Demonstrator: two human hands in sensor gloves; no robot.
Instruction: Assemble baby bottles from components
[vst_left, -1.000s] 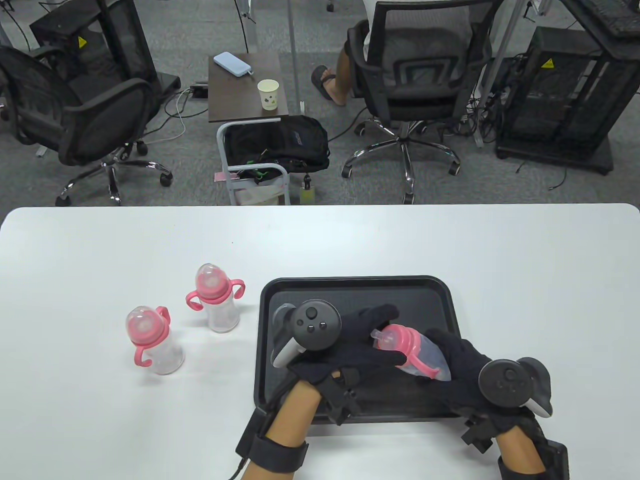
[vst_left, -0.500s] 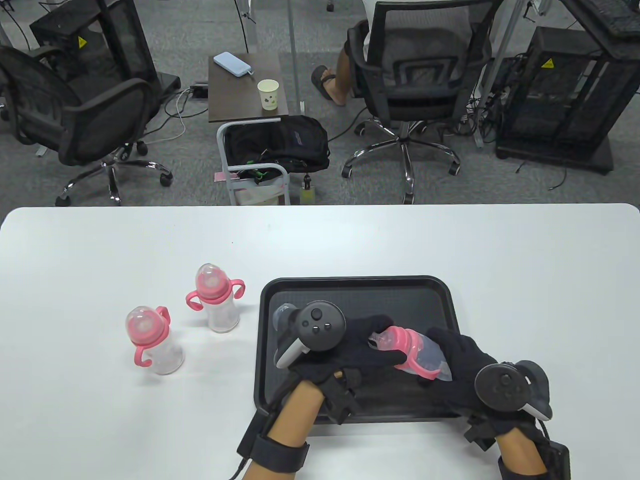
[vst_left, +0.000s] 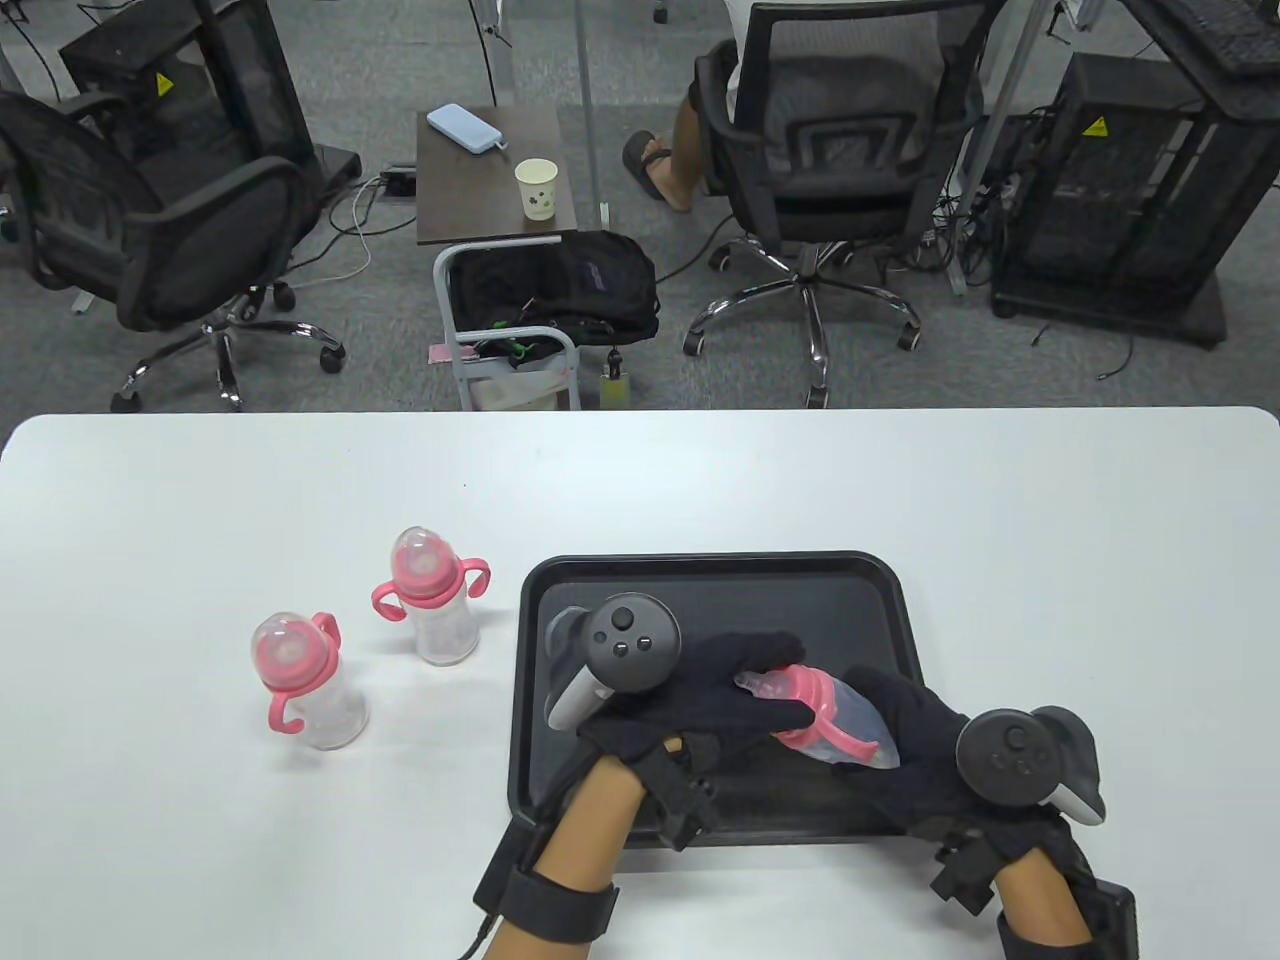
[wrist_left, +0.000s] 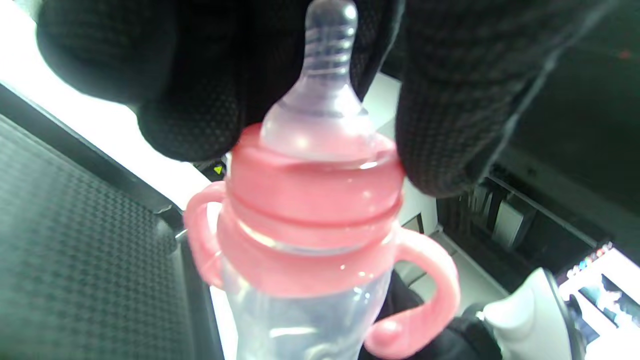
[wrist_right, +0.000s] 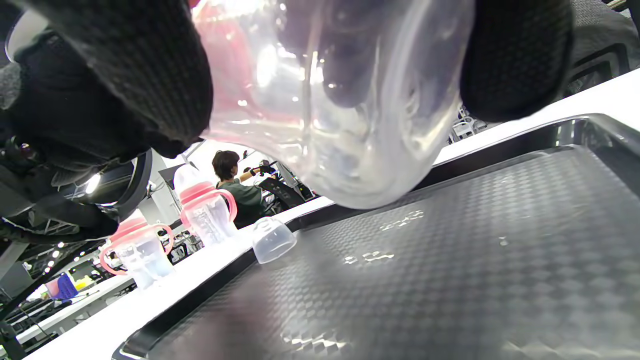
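A clear baby bottle (vst_left: 850, 725) with a pink handled collar and a clear teat is held tilted above the black tray (vst_left: 715, 570). My right hand (vst_left: 905, 740) grips its clear body (wrist_right: 345, 100). My left hand (vst_left: 745, 690) grips the pink collar (wrist_left: 315, 190) around the teat (wrist_left: 327, 65). A loose clear dome cap (wrist_right: 272, 240) lies on the tray at its far left, hidden under my left hand in the table view.
Two assembled capped bottles stand on the white table left of the tray, one (vst_left: 435, 595) near it and one (vst_left: 305, 680) further left; both also show in the right wrist view (wrist_right: 207, 205) (wrist_right: 137, 247). The tray's right half is bare.
Both hands and the bottle have shifted slightly down and toward me. My left fingers have closed further over the collar and teat; the bottle has turned a little.
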